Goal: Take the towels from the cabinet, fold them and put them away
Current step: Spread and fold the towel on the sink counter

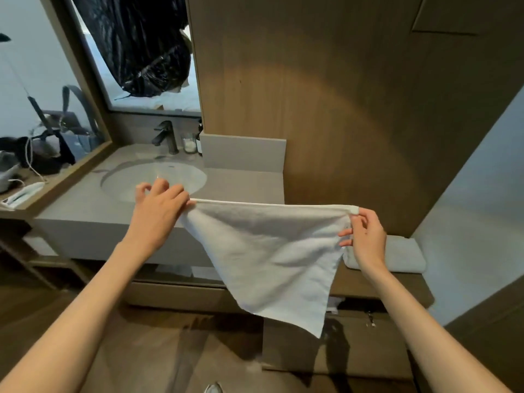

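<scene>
Wood panelling (326, 80) backs a bathroom corner, with a grey counter (85, 205) running along the far side. At far left a mirror (42, 95) in a wooden frame reflects bags and cables, and a second glass pane beside it shows a black shiny cover (141, 43). On the counter sits a round white sink (158, 177) with a dark tap (166, 136) behind it; just right of the tap stand a glass (189, 143) and a dark bottle (200, 137). Near the sink's front edge, the left hand (158, 205) reaches forward, its thumb and fingertips pinching the left top corner of a white towel (269, 251). That towel hangs in the air in front of the counter, its top hem pulled taut and level between both hands, the cloth below falling to a point at lower right, above the brown floor (141, 350). The right hand (365, 236) pinches the right top corner between thumb and forefinger, the other fingers loosely spread toward the cloth. Behind that hand, on a low wooden shelf (382, 285) at right, lies a folded grey towel (405, 256). Under the shelf is a dark opening, partly hidden by the hanging cloth. A pale wall (482, 194) closes the scene at far right.
</scene>
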Motion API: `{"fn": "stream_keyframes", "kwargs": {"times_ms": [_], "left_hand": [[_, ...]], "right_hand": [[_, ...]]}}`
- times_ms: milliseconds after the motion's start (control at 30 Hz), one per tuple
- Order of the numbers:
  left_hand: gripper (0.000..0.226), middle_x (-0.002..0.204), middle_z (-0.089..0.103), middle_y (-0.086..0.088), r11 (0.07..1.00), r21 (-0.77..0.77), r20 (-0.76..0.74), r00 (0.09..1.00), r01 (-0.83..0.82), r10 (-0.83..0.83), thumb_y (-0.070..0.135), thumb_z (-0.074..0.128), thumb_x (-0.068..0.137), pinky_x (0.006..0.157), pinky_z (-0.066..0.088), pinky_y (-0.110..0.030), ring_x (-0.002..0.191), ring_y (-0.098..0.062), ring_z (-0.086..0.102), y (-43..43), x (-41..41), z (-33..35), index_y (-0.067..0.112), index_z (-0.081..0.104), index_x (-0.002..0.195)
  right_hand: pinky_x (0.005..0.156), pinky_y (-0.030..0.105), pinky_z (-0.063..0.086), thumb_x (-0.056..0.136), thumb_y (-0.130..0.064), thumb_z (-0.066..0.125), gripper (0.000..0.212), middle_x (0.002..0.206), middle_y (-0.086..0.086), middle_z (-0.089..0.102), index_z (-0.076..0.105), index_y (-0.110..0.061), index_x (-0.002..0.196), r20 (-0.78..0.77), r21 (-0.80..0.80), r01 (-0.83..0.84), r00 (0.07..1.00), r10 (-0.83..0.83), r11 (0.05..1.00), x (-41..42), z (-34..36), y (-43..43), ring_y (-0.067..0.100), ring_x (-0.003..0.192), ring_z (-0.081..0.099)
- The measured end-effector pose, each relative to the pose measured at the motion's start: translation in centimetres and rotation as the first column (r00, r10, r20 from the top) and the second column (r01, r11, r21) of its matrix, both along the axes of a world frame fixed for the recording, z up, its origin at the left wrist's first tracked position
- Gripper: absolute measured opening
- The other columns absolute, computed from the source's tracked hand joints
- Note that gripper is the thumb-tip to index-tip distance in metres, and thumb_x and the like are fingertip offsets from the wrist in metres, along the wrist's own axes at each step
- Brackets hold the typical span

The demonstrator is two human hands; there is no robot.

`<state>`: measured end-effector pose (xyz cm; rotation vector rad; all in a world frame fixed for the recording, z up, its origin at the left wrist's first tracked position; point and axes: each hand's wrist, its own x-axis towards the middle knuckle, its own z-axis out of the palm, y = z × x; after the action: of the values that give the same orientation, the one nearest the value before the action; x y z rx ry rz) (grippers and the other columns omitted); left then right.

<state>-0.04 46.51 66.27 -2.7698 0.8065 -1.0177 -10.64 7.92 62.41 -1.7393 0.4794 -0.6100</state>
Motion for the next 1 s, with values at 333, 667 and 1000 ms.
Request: {"fn": "stream_keyframes", "kwargs": {"times_ms": [333,667,1000], "left_hand": [[0.026,0.088,0.064,-0.009,0.978,-0.107,-0.351,0.927,-0.18,0.132,0.028,0.042,0.101,0.061,0.041,-0.04,0.081,-0.035,0.057,4.3,-1.9,-4.3,0.015,0.06,0.088],[0.037,0.071,0.058,-0.003,0.853,-0.499,-0.707,0.64,-0.151,-0.301,0.05,0.054,0.085,0.06,0.039,-0.027,0.064,-0.012,0.054,6.0,3.4,-4.6,0.013,0.051,0.075],[0.021,0.069,0.065,-0.015,0.578,-0.691,-0.717,0.52,-0.435,-0.465,0.018,0.065,0.09,0.068,0.043,-0.034,0.068,-0.022,0.056,5.8,17.4,-5.2,0.004,0.049,0.093]], "right_hand": [[0.051,0.043,0.058,0.105,-0.019,0.035,0.015,0.072,0.017,0.061,0.047,-0.011,0.106,-0.217,-0.152,-0.299,0.94,0.264,0.942,0.5,-1.0,2.1,0.027,0.054,0.065],[0.053,0.039,0.059,0.104,-0.016,0.039,0.009,0.079,0.013,0.054,0.045,-0.017,0.097,-0.276,0.023,-0.276,0.922,0.271,0.961,5.7,-3.4,2.3,0.025,0.055,0.067],[0.074,0.038,0.06,0.1,-0.015,0.049,0.006,0.084,0.008,0.06,0.053,-0.013,0.105,-0.211,0.141,-0.075,0.972,0.104,0.987,17.6,-3.5,4.4,0.024,0.071,0.072]]}}
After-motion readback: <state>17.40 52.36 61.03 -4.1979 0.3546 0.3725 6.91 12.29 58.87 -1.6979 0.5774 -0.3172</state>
